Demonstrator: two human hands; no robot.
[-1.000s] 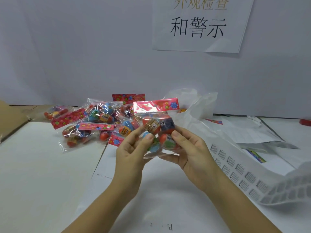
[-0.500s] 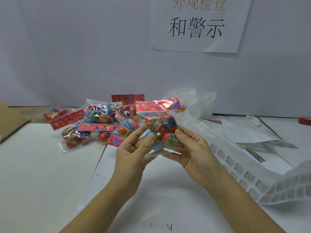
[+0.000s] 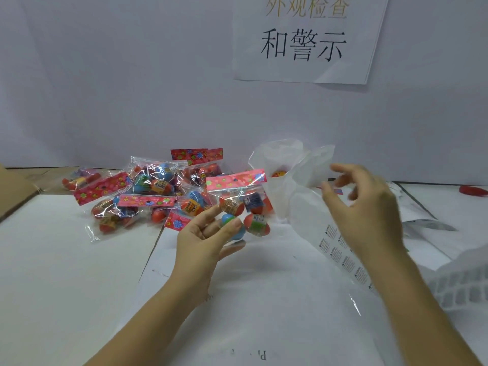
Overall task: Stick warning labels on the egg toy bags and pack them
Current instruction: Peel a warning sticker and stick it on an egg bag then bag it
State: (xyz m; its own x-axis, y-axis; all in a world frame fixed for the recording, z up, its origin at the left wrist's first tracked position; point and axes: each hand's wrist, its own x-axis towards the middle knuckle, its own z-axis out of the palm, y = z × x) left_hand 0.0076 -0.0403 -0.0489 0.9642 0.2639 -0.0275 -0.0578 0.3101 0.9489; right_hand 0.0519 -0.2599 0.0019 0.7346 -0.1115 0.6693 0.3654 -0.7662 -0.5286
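Note:
My left hand [image 3: 204, 236] pinches a clear egg toy bag [image 3: 243, 207] with a pink flowered header and red, blue and green eggs inside, held upright above the table. My right hand [image 3: 367, 204] hovers to the right, apart from that bag, fingers loosely spread and holding nothing, just in front of a large white plastic bag [image 3: 293, 167]. A clear strip of small printed warning labels [image 3: 340, 257] runs under my right wrist. A pile of several more egg toy bags [image 3: 148, 191] lies behind and left of my left hand.
A white sheet [image 3: 264, 299] covers the table in front of me. A peeled white label backing sheet [image 3: 464, 286] lies at the right edge. Brown cardboard [image 3: 13, 191] sits at the far left. A paper sign [image 3: 306, 40] hangs on the back wall. A red object [image 3: 472, 191] lies far right.
My right hand let go of the egg toy bag and moved right and up toward the white plastic bag. My left hand now holds the bag alone.

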